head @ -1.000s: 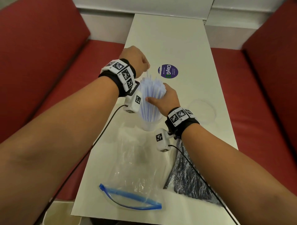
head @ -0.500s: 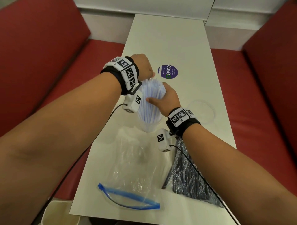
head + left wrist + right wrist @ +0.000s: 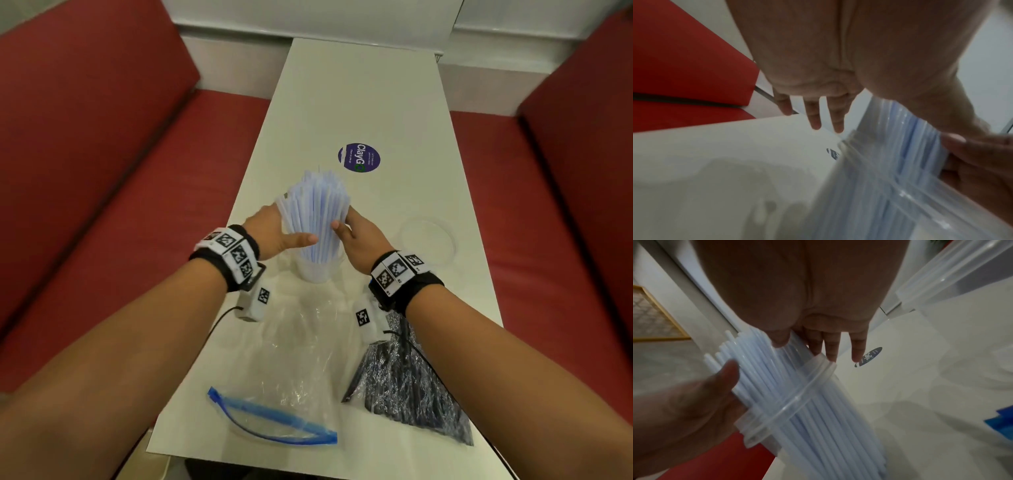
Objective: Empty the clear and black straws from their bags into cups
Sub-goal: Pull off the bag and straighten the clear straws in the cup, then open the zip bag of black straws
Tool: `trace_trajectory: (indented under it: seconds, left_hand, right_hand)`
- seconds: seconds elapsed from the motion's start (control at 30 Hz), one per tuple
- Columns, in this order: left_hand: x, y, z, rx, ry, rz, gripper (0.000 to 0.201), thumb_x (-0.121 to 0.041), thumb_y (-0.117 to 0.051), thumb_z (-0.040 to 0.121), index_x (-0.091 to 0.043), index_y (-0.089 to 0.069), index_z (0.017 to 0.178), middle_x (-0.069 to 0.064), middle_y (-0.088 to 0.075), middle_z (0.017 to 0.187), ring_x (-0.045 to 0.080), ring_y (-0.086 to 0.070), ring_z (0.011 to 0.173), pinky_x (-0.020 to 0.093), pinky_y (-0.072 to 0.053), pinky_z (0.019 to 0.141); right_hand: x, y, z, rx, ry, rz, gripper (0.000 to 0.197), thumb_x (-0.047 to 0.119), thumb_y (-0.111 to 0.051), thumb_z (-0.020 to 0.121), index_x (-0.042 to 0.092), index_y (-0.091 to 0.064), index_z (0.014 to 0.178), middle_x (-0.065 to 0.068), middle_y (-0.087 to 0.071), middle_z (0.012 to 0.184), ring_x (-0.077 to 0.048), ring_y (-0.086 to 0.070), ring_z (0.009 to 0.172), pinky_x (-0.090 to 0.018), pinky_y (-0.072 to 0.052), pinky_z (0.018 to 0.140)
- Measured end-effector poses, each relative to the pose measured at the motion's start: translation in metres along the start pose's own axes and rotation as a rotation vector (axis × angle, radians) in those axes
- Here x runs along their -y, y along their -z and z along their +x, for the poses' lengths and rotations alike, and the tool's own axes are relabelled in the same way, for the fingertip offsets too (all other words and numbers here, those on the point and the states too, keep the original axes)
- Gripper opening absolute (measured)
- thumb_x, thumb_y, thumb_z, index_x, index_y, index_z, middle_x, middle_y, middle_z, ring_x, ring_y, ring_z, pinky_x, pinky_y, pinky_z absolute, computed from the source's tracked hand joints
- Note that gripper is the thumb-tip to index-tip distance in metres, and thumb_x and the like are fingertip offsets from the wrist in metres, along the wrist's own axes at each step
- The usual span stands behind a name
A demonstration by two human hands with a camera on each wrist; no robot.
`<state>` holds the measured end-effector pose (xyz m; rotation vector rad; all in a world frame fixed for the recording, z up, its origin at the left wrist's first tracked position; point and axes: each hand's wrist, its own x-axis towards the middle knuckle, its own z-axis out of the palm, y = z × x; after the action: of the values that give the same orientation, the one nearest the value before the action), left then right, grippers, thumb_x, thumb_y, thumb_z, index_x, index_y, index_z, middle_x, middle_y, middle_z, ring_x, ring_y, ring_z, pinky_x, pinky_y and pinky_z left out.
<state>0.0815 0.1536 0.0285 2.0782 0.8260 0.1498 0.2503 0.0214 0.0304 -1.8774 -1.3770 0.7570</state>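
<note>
From the head view, the bundle of translucent pale-blue plastic straws [image 3: 315, 212] stands in the clear plastic cup [image 3: 317, 270] on the white table [image 3: 363, 102], the left hand [image 3: 274, 233] and right hand [image 3: 359, 240] flat against its sides; the bag of black straws [image 3: 407, 387] lies unopened nearby. In the left wrist view the fingers [image 3: 813, 116] stretch straight. The right wrist view shows straight fingers beside the cup rim. Best to press evenly from both sides, so the bundle settles without tipping the cup

A round purple sticker [image 3: 358, 157] on the table [image 3: 359, 102] reads "ClayGO".
</note>
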Motion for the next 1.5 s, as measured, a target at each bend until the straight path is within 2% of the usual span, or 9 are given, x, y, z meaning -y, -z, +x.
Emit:
trace_trajectory:
  seconds: [0.3,0.57,0.77,0.93,1.03,1.13,1.27,1.4,1.5]
  left_hand:
    - [-0.034,-0.005,0.018,-0.171,-0.033,-0.254,0.113,-0.09,-0.064,0.048,-0.016,-0.052,0.131,0.002,-0.067,0.121,0.021,-0.064,0.111,0.044,-0.051,0.1]
    - [-0.04,0.001,-0.008,-0.383,0.01,-0.233,0.132,-0.096,-0.037,0.051,-0.018,-0.017,0.155,0.007,-0.043,0.151,0.025,-0.046,0.136,0.031,-0.039,0.104]
    - [-0.072,-0.016,-0.039,-0.684,-0.045,0.016,0.09,-0.069,-0.06,0.079,-0.015,-0.036,0.147,0.006,-0.047,0.146,0.026,-0.048,0.131,0.053,-0.04,0.108]
    - [-0.116,-0.068,-0.073,-0.844,-0.133,0.197,0.046,-0.037,-0.066,0.085,-0.015,-0.057,0.125,0.005,-0.054,0.129,0.027,-0.048,0.119,0.041,-0.037,0.1]
    - [-0.125,-0.112,-0.089,-0.706,-0.235,0.182,0.027,-0.026,-0.064,0.089,-0.015,-0.061,0.114,0.001,-0.058,0.11,0.023,-0.053,0.103,0.038,-0.044,0.092]
    - [-0.121,-0.16,-0.092,-0.355,-0.075,0.203,0.02,-0.028,-0.06,0.093,-0.018,-0.06,0.111,-0.002,-0.058,0.102,0.021,-0.058,0.096,0.037,-0.049,0.087]
    - [-0.103,-0.209,-0.075,-0.01,0.357,0.352,0.083,-0.057,-0.063,0.086,-0.009,-0.035,0.147,0.013,-0.047,0.143,0.032,-0.051,0.129,0.042,-0.046,0.105]
    - [-0.107,-0.232,-0.066,0.03,0.447,0.238,0.114,-0.058,-0.073,0.078,-0.003,-0.01,0.156,0.016,-0.036,0.155,0.033,-0.047,0.135,0.039,-0.046,0.104]
    - [-0.112,-0.232,-0.063,0.053,0.498,0.171,0.095,-0.053,-0.081,0.073,-0.003,-0.041,0.144,0.018,-0.057,0.137,0.032,-0.061,0.118,0.034,-0.05,0.091]
  right_hand:
    - [0.016,0.007,0.019,0.0,-0.017,-0.111,0.043,0.017,-0.035,0.105,0.013,-0.033,0.147,-0.015,-0.061,0.13,-0.033,-0.06,0.113,-0.031,-0.044,0.087]
    - [0.011,0.022,-0.001,0.024,-0.15,-0.198,0.051,0.029,-0.028,0.107,0.004,-0.023,0.151,-0.009,-0.064,0.106,-0.03,-0.057,0.099,-0.03,-0.037,0.079]
    - [0.014,0.037,-0.026,0.09,-0.176,-0.344,0.036,0.016,-0.035,0.105,0.002,-0.044,0.136,-0.019,-0.062,0.129,-0.038,-0.056,0.118,-0.038,-0.044,0.089]
    - [-0.015,0.059,-0.078,0.079,-0.196,-0.281,0.042,0.016,-0.043,0.103,0.014,-0.046,0.144,-0.001,-0.051,0.149,-0.023,-0.047,0.137,-0.029,-0.034,0.112]
    - [-0.047,0.072,-0.116,0.093,-0.229,-0.258,0.04,0.022,-0.05,0.1,0.015,-0.054,0.139,-0.002,-0.062,0.137,-0.021,-0.057,0.127,-0.031,-0.041,0.11]
    - [-0.081,0.08,-0.147,0.129,-0.263,-0.385,0.032,0.03,-0.063,0.092,0.016,-0.067,0.12,-0.006,-0.07,0.121,-0.025,-0.064,0.113,-0.033,-0.049,0.099]
    - [-0.115,0.083,-0.173,0.128,-0.346,-0.583,0.053,0.048,-0.077,0.076,0.025,-0.061,0.122,-0.004,-0.058,0.125,-0.027,-0.056,0.117,-0.042,-0.051,0.096]
    - [-0.141,0.083,-0.186,0.163,-0.427,-0.603,0.099,0.055,-0.08,0.069,0.02,-0.03,0.147,-0.01,-0.044,0.144,-0.035,-0.045,0.13,-0.047,-0.043,0.106]
    - [-0.149,0.084,-0.19,0.148,-0.411,-0.56,0.101,0.054,-0.08,0.071,0.018,-0.027,0.149,-0.011,-0.044,0.146,-0.035,-0.043,0.132,-0.046,-0.041,0.109]
